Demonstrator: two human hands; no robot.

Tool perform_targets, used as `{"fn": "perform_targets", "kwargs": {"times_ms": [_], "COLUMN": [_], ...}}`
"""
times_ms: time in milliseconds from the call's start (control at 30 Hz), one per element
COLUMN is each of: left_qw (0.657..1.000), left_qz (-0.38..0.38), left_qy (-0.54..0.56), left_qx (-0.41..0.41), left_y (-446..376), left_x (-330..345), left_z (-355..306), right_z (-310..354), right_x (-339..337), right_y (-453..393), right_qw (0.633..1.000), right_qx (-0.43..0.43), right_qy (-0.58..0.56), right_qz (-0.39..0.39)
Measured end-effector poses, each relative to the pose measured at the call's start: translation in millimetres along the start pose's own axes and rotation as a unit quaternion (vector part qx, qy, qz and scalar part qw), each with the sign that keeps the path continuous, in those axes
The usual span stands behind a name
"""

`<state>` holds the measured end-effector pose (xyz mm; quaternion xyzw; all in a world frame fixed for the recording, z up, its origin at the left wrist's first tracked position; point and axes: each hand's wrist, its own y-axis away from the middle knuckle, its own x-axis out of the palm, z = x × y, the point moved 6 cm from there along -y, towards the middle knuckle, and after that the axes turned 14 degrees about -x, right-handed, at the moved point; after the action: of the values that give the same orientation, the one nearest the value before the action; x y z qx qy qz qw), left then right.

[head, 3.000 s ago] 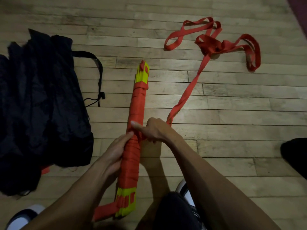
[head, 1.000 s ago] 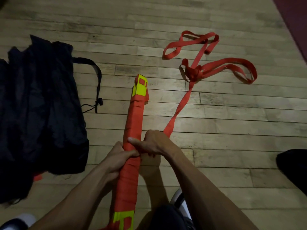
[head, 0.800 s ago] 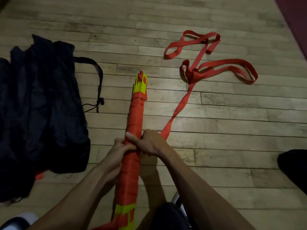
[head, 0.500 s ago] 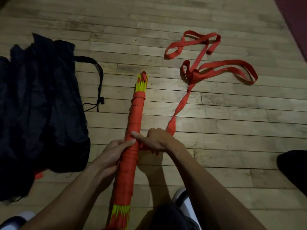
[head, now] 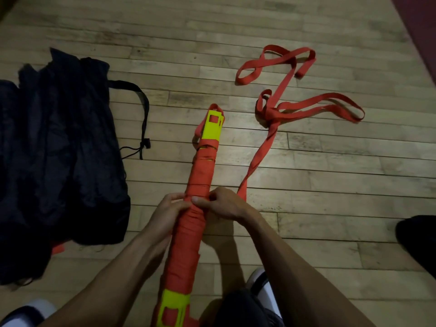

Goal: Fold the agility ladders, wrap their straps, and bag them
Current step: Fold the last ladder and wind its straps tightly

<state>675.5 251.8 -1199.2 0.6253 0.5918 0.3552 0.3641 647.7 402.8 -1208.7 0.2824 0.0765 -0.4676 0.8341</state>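
A folded agility ladder bundle (head: 200,173), yellow rungs wound in orange strap, stands slanted in front of me over the wooden floor. My left hand (head: 168,210) grips its middle from the left. My right hand (head: 224,202) holds the bundle from the right, thumb pressing across the wraps, and pinches the strap there. The loose orange strap (head: 262,149) runs from my right hand up and right into a tangle of loops (head: 295,107) on the floor.
A black drawstring bag (head: 59,149) lies crumpled on the floor at left, its cord (head: 141,114) trailing toward the bundle. An orange bit (head: 57,249) pokes from under it. My shoes show at the bottom edge. A dark object (head: 417,239) sits at right.
The bundle has turned in my hands, so the flat yellow face of its far end shows. The loose strap has shifted and less of it lies in loops.
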Motion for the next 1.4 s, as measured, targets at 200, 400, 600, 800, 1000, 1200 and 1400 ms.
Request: {"fn": "perform_targets", "kwargs": {"times_ms": [200,400,600,800,1000,1200,1400], "left_qw": [0.982,0.973,0.994,0.994,1.0,0.975,0.997], "left_qz": [0.123,0.182,-0.031,0.1,0.021,-0.061,0.071], "left_qy": [0.095,0.104,-0.094,-0.042,-0.014,-0.204,-0.04], "left_qx": [-0.106,-0.1,-0.048,-0.008,-0.018,0.064,0.015], "left_y": [0,0,-13,-5,-10,-3,1], "left_x": [9,-3,-14,2,-5,5,14], "left_z": [6,-1,3,-2,1,-8,-4], "right_z": [8,15,35,16,1,18,11], "right_x": [5,-15,1,3,-15,-7,-8], "right_y": [0,-6,-4,-9,-4,-11,-8], "right_qw": [0.993,0.995,1.0,0.999,0.999,0.996,0.997], "right_qx": [-0.038,-0.019,-0.019,-0.031,0.022,0.013,0.022], "right_qy": [-0.109,0.094,0.017,0.014,0.04,0.071,0.062], "right_qz": [0.009,0.013,0.003,-0.035,0.004,-0.048,-0.045]}}
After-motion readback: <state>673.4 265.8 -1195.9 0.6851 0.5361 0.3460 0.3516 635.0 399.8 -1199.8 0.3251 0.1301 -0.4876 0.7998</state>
